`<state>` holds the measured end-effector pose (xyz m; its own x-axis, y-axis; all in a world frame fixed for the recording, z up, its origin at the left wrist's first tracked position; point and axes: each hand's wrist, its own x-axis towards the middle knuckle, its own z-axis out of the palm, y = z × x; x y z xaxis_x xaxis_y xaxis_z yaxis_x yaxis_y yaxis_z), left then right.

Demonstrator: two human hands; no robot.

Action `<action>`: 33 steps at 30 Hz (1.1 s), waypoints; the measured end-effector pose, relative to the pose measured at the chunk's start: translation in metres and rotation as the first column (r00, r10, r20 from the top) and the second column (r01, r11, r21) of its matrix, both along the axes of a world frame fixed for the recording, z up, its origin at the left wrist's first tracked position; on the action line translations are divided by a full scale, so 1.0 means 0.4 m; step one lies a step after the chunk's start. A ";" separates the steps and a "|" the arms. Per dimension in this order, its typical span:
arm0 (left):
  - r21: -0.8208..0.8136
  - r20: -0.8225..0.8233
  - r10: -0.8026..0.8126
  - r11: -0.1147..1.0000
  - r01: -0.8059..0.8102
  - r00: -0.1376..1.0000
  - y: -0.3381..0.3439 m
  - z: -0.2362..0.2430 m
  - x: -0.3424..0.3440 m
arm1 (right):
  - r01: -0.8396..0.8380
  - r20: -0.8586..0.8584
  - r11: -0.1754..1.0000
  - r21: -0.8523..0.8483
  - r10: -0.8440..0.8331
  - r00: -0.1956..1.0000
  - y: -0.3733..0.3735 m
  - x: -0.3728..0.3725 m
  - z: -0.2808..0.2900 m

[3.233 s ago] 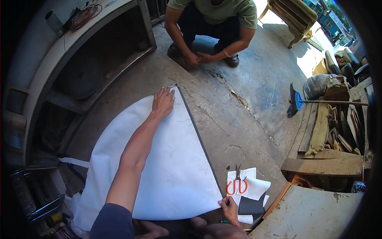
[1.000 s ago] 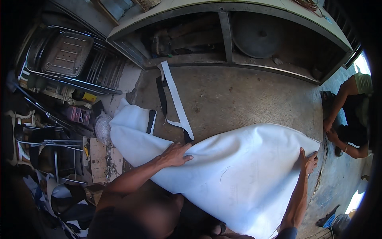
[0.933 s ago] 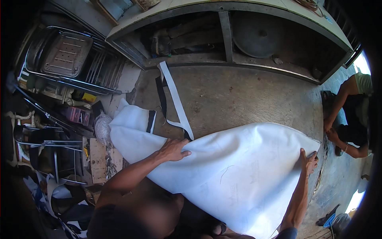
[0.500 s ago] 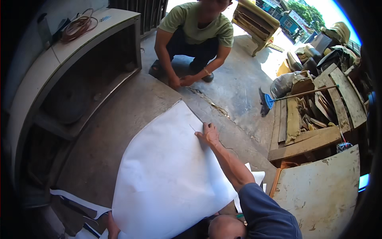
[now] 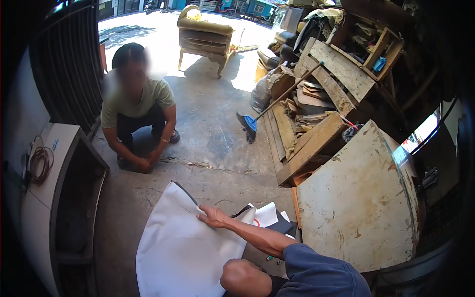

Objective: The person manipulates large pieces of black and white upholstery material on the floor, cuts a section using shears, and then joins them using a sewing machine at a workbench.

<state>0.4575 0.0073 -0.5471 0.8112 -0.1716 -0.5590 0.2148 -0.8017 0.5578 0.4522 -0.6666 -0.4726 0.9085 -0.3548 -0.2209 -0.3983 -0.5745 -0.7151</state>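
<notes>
A large white sheet (image 5: 183, 252) with a dark edge lies across the floor in front of me and reaches toward my bent knee. My right hand (image 5: 213, 216) pinches the sheet's right edge near its far corner, and a thin dark line runs on the white face beside the fingers. Just right of that hand, the edge is lifted and folded. My left hand is out of view. White and dark offcuts (image 5: 267, 215) lie beyond my right forearm, with a curved red-orange thing (image 5: 257, 222) among them, its kind unclear.
Ahead on the left, another person (image 5: 138, 109) squats with hands together. A cabinet (image 5: 49, 163) with coiled cable (image 5: 40, 166) stands left. On the right are a worn board (image 5: 356, 198), stacked scrap wood (image 5: 316, 133) and a blue broom (image 5: 250, 122). An upholstered chair (image 5: 205, 44) stands farther back.
My view has swung up and to the right. My left hand, earlier at the sheet's near left edge, has left the picture. My right hand stays at the sheet's right edge.
</notes>
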 end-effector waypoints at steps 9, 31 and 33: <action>0.276 0.185 -0.137 0.958 0.083 0.973 -0.049 0.864 0.153 | 0.251 0.020 0.853 0.458 -0.293 0.956 0.202 -0.288 1.091; 0.202 0.471 -0.536 0.838 0.506 0.700 -0.282 1.848 0.124 | 0.440 0.180 0.749 0.496 -0.584 0.791 0.642 -1.061 1.911; 0.222 0.453 -0.497 0.867 0.446 0.740 -0.405 1.947 -0.042 | 0.439 0.299 0.735 0.517 -0.636 0.712 0.648 -1.129 1.884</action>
<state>0.4406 -0.1547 0.2317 0.8050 -0.5731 -0.1536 -0.4794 -0.7808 0.4007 0.0007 -0.4076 0.2809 0.6119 -0.7859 -0.0894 -0.1437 0.0007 -0.9896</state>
